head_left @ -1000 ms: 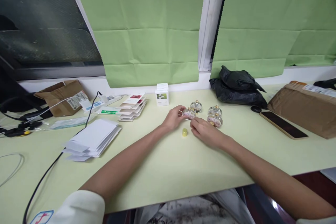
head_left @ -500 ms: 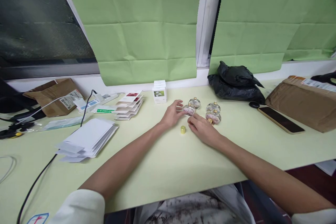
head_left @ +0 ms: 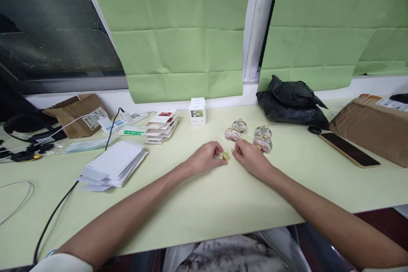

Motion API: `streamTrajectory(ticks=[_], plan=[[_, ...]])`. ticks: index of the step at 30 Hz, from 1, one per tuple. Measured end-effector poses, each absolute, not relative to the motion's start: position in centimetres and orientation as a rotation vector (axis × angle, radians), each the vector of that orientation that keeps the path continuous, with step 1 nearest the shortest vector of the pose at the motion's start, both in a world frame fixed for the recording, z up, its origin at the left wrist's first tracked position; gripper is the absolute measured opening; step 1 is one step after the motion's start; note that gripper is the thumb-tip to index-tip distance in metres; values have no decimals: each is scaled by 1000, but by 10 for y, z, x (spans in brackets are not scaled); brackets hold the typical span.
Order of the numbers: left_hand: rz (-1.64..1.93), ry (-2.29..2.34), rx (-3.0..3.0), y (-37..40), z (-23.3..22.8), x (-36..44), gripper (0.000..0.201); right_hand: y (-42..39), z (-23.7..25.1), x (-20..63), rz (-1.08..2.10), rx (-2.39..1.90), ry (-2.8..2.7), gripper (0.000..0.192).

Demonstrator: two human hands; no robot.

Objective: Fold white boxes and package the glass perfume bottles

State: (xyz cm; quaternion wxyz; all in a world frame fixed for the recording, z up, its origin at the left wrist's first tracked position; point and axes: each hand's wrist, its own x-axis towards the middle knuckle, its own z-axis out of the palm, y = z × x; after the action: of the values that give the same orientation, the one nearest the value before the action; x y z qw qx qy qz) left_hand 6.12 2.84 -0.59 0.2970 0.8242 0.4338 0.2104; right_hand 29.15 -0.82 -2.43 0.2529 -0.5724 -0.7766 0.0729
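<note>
Head view, looking down over a pale green worktop (head_left: 204,208) that runs the full width under green paper blinds (head_left: 178,34) covering the window. At the far right lies a brown paper parcel (head_left: 369,129), and just in front of it a dark phone (head_left: 349,149) lies flat. A crumpled black plastic bag (head_left: 291,102) sits against the sill, right of centre. On the left a fanned stack of white envelopes (head_left: 113,165) lies near a black cable (head_left: 57,208), with a torn brown carton (head_left: 78,112) behind them and a spread of printed cards (head_left: 161,127) further in. A small white box (head_left: 197,112) stands upright near the sill. Just beyond the hands stand four small round glass bottles (head_left: 247,134) in two pairs, set close together. Both forearms reach in from the lower edge. The left hand (head_left: 204,159) rests on the worktop with its fingers curled, their tips right against a small gold cap (head_left: 225,156); whether its grip has actually closed on the cap I cannot tell. The right hand (head_left: 250,157) rests just beside the cap on the other side, fingers loosely bent, its grip holding nothing that can be seen. The cap sits on the worktop between the two hands, just in front of the nearest bottle.
</note>
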Motion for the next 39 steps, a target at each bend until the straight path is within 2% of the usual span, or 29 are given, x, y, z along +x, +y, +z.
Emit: streamTrajectory(ticks=[4, 19, 28, 33, 36, 39], plan=[[620, 1168, 2181, 45, -13, 76, 22, -6, -26, 287, 171, -1610, -2106, 12], [726, 1289, 2256, 70, -21, 97, 11, 15, -24, 275, 57, -1902, -2089, 17], [744, 1300, 2400, 63, -20, 50, 11, 4, -29, 272, 31, -1780, -2192, 11], [888, 1411, 2438, 68, -19, 20, 11, 1, -35, 272, 40, -1718, -2212, 11], [1088, 1540, 2396, 84, -15, 18, 22, 0, -38, 271, 58, -1677, -2225, 13], [1308, 1699, 2246, 112, -12, 28, 55, -1, -38, 272, 84, -1638, -2250, 12]])
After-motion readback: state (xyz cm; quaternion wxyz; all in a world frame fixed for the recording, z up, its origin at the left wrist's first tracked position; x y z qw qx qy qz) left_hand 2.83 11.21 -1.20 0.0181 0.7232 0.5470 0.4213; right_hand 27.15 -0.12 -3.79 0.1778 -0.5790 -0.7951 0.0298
